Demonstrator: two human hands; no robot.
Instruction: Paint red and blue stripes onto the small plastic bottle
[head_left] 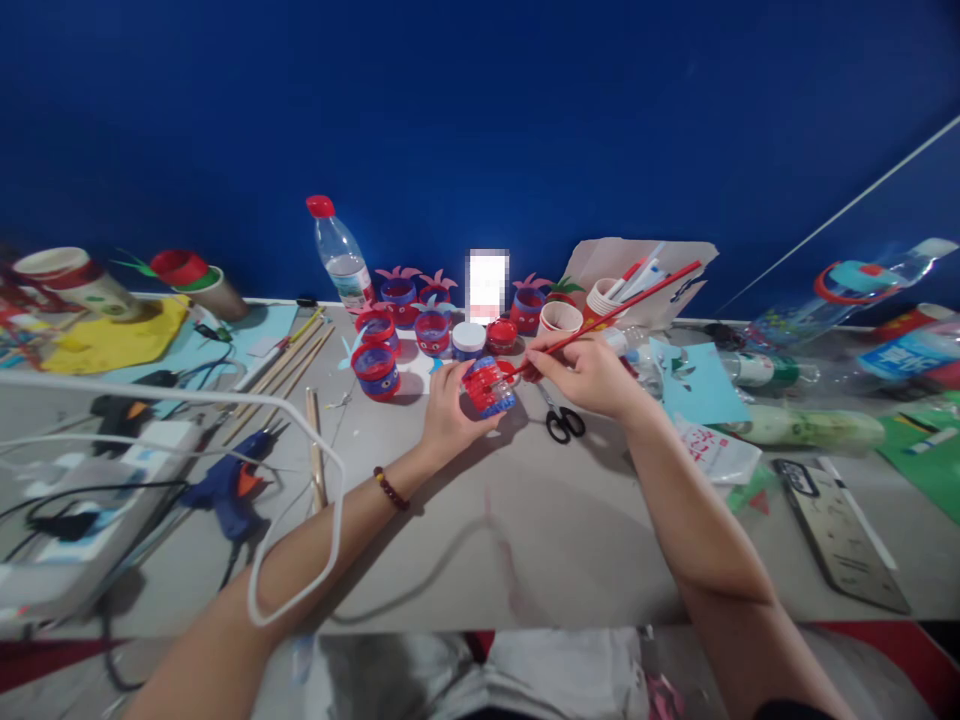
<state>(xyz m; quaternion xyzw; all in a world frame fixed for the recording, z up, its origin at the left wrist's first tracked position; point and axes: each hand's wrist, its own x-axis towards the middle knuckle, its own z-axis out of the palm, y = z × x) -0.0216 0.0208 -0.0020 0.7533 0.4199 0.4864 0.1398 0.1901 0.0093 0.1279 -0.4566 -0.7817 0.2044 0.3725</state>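
My left hand (448,408) is closed around a clear plastic bottle bottom (491,387), tilted on its side and partly covered in red and blue paint. In my right hand (574,370) is a long red paintbrush (626,305), its handle slanting up to the right. The brush tip is at or very near the painted cup; I cannot tell if it touches. Behind the hands stand a white-lidded paint jar (469,341) and an open red paint jar (502,335). Black scissors (564,424) lie below my right hand.
Several painted cups (376,371) stand behind my left hand, near a red-capped bottle (341,255). A blue glue gun (232,480) and a power strip (97,530) lie left, with a white cable (339,480) crossing above my left forearm. A phone (840,535) lies right.
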